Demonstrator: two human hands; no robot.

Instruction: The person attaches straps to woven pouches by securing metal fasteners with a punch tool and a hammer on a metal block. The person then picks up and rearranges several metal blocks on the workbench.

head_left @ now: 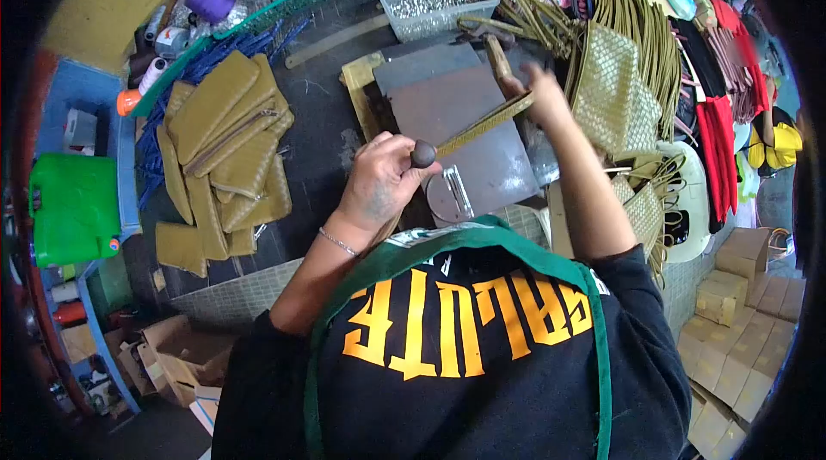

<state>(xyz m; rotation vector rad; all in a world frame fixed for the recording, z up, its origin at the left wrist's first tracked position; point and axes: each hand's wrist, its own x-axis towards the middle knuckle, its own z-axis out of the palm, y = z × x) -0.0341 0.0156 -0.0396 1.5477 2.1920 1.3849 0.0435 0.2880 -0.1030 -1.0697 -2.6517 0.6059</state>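
My left hand (379, 180) is closed around a tool with a dark, rounded end (422, 154); its working end is hidden. A narrow olive strap (482, 126) stretches from beside that hand up to my right hand (546, 98). The right hand is slightly blurred, with its fingers bent at the strap's far end. Under both hands lies a flat metal plate (443, 94), and a small silver slotted metal piece (459, 191) rests on its near part. A wooden handle (498, 60), apparently a hammer's, lies just left of the right hand.
Olive woven pouches (232, 142) are piled at the left. Behind the plate stands a clear bin (439, 4) of small metal parts. Olive straps (624, 25) and a woven panel (615, 86) lie at the right, with cardboard boxes (731, 348) below.
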